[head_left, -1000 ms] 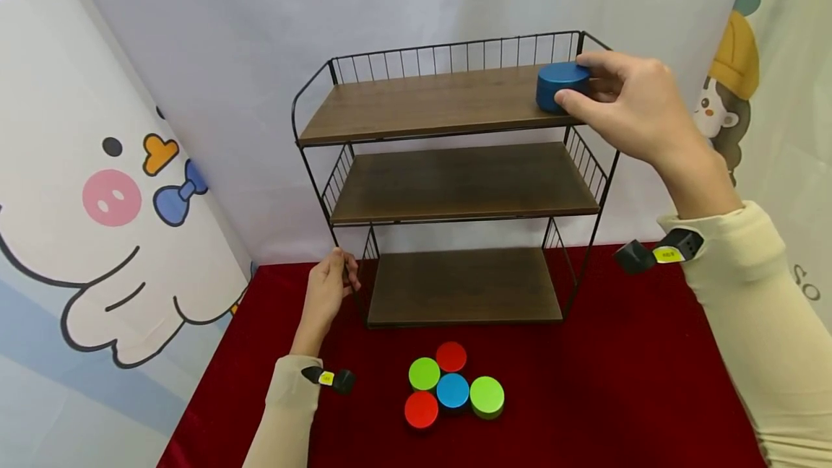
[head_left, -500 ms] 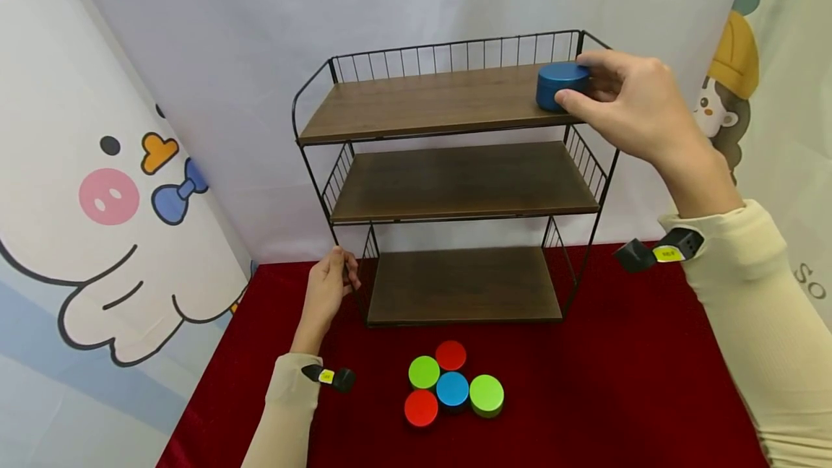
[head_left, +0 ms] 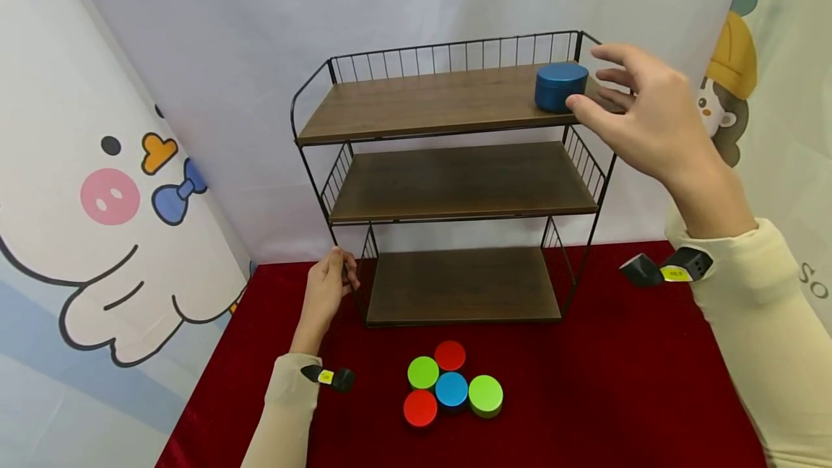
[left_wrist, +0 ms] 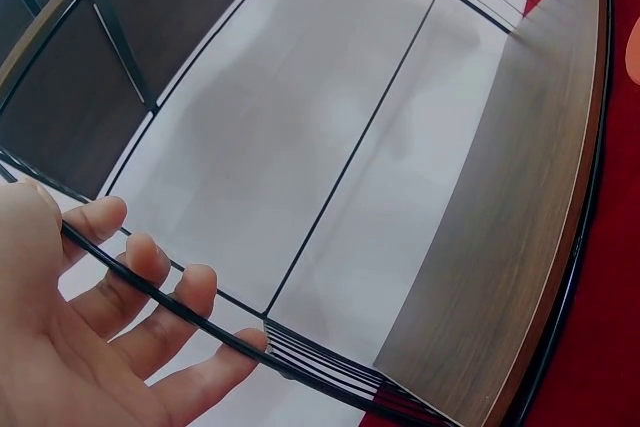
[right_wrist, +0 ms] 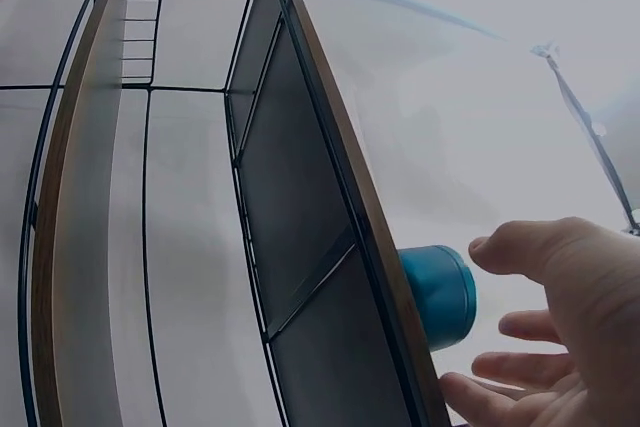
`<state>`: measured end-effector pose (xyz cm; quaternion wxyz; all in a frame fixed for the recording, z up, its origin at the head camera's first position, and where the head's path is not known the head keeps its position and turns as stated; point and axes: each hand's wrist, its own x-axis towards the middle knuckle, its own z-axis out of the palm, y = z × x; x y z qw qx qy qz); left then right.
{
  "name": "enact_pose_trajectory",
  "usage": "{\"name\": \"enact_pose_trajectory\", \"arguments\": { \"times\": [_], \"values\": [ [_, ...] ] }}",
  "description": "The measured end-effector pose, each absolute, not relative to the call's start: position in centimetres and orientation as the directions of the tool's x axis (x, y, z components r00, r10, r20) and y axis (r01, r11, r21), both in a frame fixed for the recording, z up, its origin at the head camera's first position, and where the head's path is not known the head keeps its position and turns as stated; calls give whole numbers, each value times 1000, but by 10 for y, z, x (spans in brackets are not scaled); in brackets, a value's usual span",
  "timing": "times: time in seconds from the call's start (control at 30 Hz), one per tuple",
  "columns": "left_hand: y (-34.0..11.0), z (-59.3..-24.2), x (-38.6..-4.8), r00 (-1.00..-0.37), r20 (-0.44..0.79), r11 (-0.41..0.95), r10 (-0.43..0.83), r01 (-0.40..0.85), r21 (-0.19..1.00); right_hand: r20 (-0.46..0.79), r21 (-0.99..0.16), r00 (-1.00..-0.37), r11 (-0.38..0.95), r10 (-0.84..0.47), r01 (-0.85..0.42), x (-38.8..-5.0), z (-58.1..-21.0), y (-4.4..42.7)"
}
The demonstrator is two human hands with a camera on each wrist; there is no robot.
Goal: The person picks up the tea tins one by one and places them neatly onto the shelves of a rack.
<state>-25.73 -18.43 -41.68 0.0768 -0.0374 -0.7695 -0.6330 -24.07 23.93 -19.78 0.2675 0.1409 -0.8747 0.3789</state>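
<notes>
A dark blue round tin (head_left: 560, 87) stands upright on the top board of a three-tier wire rack (head_left: 464, 179), near its right end. My right hand (head_left: 656, 118) is just right of this tin, fingers spread and apart from it; the right wrist view shows a gap between the tin (right_wrist: 438, 295) and the hand (right_wrist: 560, 337). My left hand (head_left: 327, 287) holds the rack's left front post low down. In the left wrist view its fingers (left_wrist: 178, 312) pass behind the black post.
On the red cloth (head_left: 617, 381) in front of the rack lies a cluster of round tins: two red (head_left: 420, 408), two green (head_left: 485, 396) and one lighter blue (head_left: 451, 389). A low wire rail (head_left: 448, 56) edges the top board's back. Printed curtains (head_left: 149, 165) hang behind and beside.
My right hand has let go of the blue tin and drawn back to the right, its fingers spreading. The tin stays on the top board. My left hand keeps its place.
</notes>
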Motion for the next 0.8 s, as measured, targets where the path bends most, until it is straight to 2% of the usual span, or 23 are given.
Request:
{"name": "enact_pose_trajectory", "arguments": {
  "times": [0.8],
  "values": [
    [-184, -418, -257, -985, 169, 216, -45, 155, 964, 791, -440, -609, 632, -65, -638, -203, -227, 236]
  ]
}}
